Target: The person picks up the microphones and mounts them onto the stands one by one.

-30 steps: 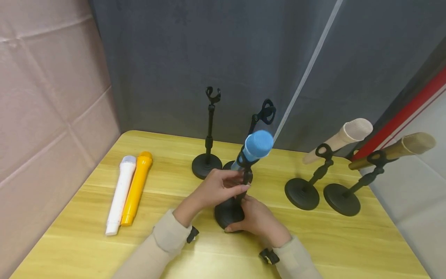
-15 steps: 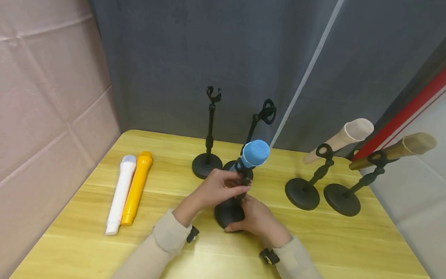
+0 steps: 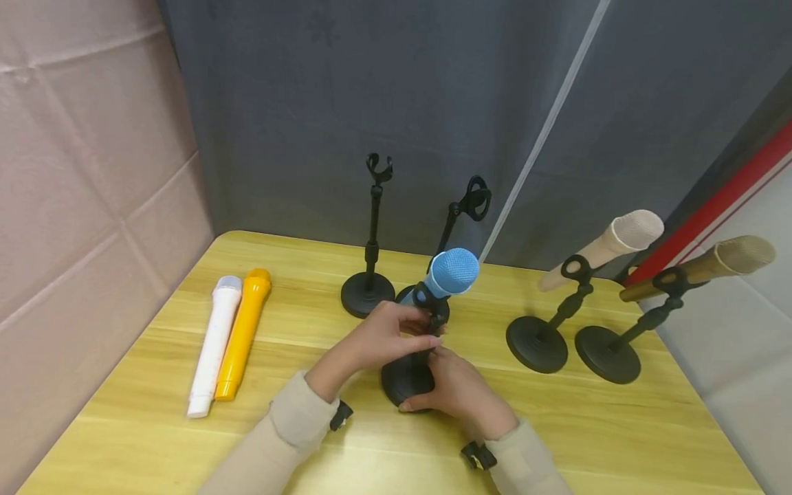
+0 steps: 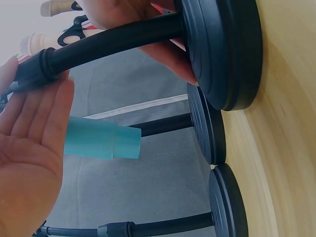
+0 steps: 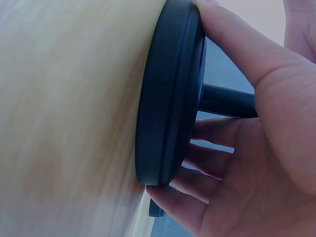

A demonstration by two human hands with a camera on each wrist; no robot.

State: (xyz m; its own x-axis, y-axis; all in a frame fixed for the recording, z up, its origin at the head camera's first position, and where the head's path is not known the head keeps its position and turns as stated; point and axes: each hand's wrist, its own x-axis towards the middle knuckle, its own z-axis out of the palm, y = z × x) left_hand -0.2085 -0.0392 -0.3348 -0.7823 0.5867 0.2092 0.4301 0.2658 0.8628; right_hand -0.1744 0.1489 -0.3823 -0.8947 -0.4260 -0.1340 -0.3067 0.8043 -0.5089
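Note:
A blue microphone (image 3: 454, 271) sits tilted in the clip of a black desk stand (image 3: 405, 379), its mesh head up and to the right. My left hand (image 3: 374, 340) holds the stand's upright below the clip, thumb on the near side. In the left wrist view, the fingers of that hand (image 4: 32, 158) lie against the collar of the pole, and the microphone's turquoise tail (image 4: 103, 139) shows beyond them. Low down, my right hand (image 3: 464, 395) grips the round base (image 5: 170, 98), thumb and fingers spread around its rim. The base stands on the table.
Two black stands with bare clips, a left one (image 3: 368, 294) and a right one (image 3: 475, 199), stand behind. At right, two more stands carry a cream microphone (image 3: 609, 240) and a gold one (image 3: 730, 260). A white microphone (image 3: 213, 350) and a yellow one (image 3: 244, 333) lie at left.
The blue microphone's head has dropped lower and slightly left, tilting with its clip. My left hand has shifted down a little on the upright; my right hand stays at the base.

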